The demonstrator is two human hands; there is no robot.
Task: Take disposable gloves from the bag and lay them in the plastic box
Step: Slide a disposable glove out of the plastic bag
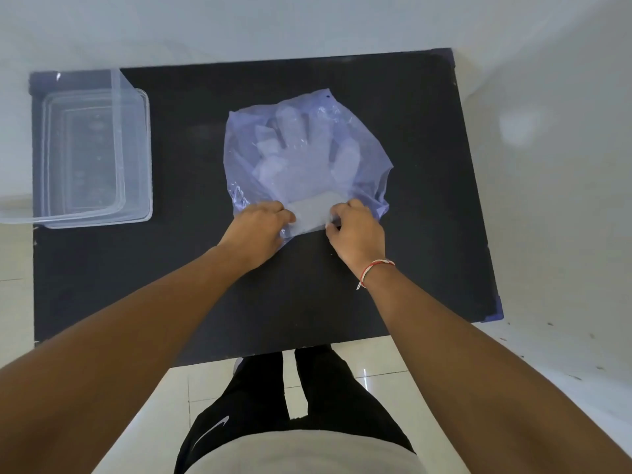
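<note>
A thin bluish plastic bag (362, 159) lies flat in the middle of the black table. Pale disposable gloves (301, 155) show through it, fingers pointing away from me, with their cuff end (309, 213) sticking out at the bag's near opening. My left hand (258, 227) pinches the bag's near left edge beside the cuff. My right hand (355, 230) grips the near right edge at the cuff. Whether either hand holds the glove or only the bag film is unclear. The clear plastic box (136, 159) stands at the table's left end, apart from both hands.
The black table (191, 275) is bare between the bag and the box and along its near edge. White tiled floor surrounds it. My legs stand at the near edge. A red and white thread is tied round my right wrist (374, 270).
</note>
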